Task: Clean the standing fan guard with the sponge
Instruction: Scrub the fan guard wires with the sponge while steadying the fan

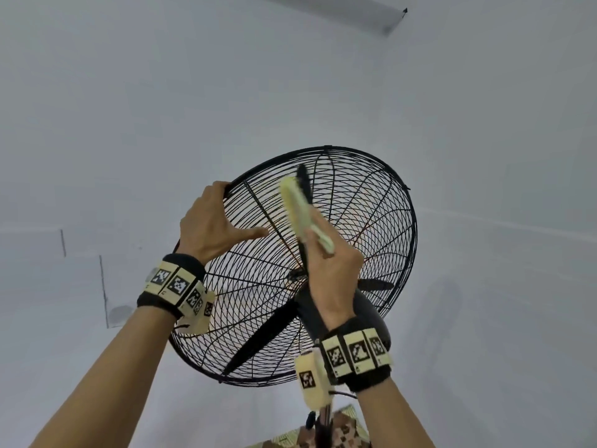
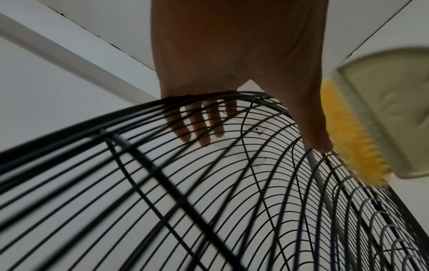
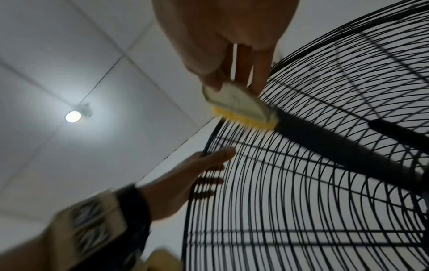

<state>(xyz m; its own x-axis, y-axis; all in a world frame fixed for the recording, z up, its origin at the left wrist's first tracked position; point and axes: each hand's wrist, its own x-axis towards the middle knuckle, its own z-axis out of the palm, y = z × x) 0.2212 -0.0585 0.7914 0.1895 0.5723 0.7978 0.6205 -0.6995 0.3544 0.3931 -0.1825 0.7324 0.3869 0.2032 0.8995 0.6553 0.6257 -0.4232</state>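
The black wire fan guard (image 1: 371,221) tilts up toward the ceiling. My left hand (image 1: 210,221) grips its upper left rim, fingers curled over the edge and thumb lying against the wires. My right hand (image 1: 326,253) pinches a sponge (image 1: 300,208) with a pale green back and a yellow underside, pressed on the guard's upper middle. In the left wrist view the left hand (image 2: 232,55) hooks over the guard (image 2: 162,183), with the sponge (image 2: 380,113) at the right. In the right wrist view my right hand (image 3: 220,36) holds the sponge (image 3: 239,104) yellow side against the guard (image 3: 301,183).
Dark fan blades (image 1: 268,331) sit inside the guard. The motor housing (image 1: 365,308) and the pole (image 1: 323,421) are below my right wrist. A lit ceiling lamp (image 3: 73,116) hangs at the left. White walls and ceiling surround the fan. A patterned floor (image 1: 345,428) shows at the bottom.
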